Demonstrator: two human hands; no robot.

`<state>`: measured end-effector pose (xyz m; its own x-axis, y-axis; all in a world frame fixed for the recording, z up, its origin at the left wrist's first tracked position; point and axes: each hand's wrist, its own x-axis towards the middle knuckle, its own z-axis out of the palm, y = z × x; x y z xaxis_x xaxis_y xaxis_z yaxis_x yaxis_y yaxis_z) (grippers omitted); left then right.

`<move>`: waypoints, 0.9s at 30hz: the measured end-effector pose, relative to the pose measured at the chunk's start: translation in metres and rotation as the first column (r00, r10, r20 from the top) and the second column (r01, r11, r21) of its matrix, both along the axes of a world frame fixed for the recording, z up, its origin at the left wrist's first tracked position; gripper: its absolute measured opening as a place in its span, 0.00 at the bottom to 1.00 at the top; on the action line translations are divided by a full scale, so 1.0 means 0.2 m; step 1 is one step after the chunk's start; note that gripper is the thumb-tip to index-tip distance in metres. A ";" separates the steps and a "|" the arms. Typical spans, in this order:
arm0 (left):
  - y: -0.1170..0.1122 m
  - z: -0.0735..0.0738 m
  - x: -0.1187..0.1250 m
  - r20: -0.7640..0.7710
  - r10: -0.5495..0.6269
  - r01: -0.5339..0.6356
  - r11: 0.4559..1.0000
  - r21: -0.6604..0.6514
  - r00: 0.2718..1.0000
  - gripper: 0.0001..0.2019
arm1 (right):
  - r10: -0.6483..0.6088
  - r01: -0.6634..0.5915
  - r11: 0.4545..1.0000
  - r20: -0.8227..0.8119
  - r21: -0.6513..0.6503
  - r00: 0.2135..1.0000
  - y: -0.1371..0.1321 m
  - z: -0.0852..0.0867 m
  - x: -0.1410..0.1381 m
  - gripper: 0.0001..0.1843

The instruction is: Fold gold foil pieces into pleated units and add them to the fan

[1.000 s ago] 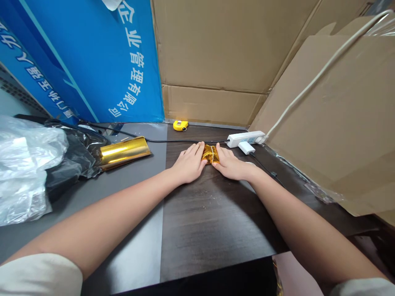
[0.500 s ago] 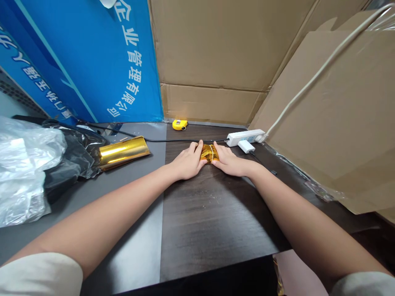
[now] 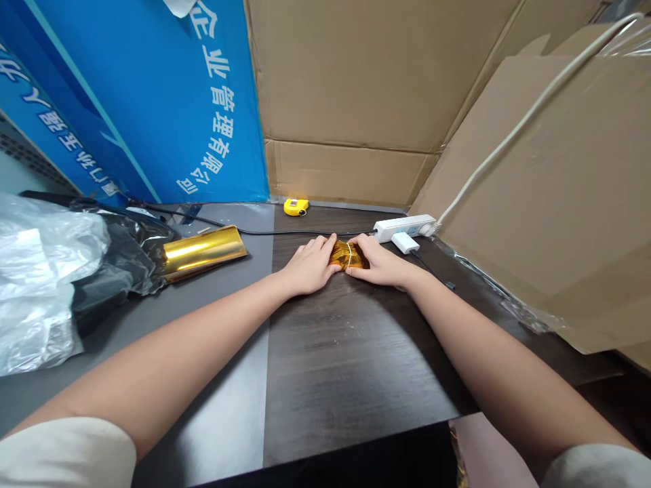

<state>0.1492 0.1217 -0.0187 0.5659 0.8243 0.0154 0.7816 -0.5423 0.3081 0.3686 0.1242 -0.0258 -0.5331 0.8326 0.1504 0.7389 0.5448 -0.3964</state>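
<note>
A small gold foil bundle [image 3: 346, 255], bound by a thin band, lies on the dark wooden table [image 3: 336, 359] at arm's length. My left hand [image 3: 308, 264] presses against its left side with fingers together. My right hand [image 3: 380, 261] curls over its right end, fingertips on top of the foil. Both hands grip it between them.
A gold foil roll [image 3: 203, 251] lies left on a grey mat [image 3: 213, 407], beside black and clear plastic bags [image 3: 45, 271]. A yellow tape measure [image 3: 296, 207], a black cable, a white power strip [image 3: 404, 227] with a charger sit behind. Cardboard walls [image 3: 554, 196] and a blue banner [image 3: 152, 102] enclose the table.
My right hand has shifted from lying flat beside the bundle to curling over its right end. The left hand has stayed in place.
</note>
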 end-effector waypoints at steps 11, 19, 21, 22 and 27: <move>0.00 0.00 -0.01 0.057 -0.016 0.014 0.999 0.047 0.998 0.20 | 0.040 -0.039 0.999 -0.028 0.033 0.999 -0.01 0.03 0.00 0.16; 0.00 0.00 0.00 0.119 -0.008 -0.002 0.997 0.079 0.993 0.14 | 0.022 -0.021 0.999 -0.044 0.033 0.999 -0.01 0.05 -0.01 0.14; 0.00 0.00 0.00 0.126 -0.037 0.025 0.995 0.094 0.991 0.13 | 0.029 -0.027 0.999 -0.052 0.031 0.998 -0.03 0.06 -0.01 0.18; 0.00 0.00 0.00 0.129 -0.055 0.043 0.994 0.101 0.990 0.13 | 0.037 -0.035 0.999 -0.056 0.034 0.998 -0.03 0.07 -0.02 0.21; 0.00 0.00 -0.01 0.152 -0.107 0.088 0.988 0.127 0.983 0.14 | 0.084 -0.081 0.995 -0.049 0.049 0.995 -0.06 0.10 -0.04 0.20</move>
<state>0.1482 0.1211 -0.0193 0.6258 0.7524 0.2056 0.6701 -0.6535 0.3518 0.3601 0.1127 -0.0064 -0.5905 0.7773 0.2169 0.6701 0.6220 -0.4050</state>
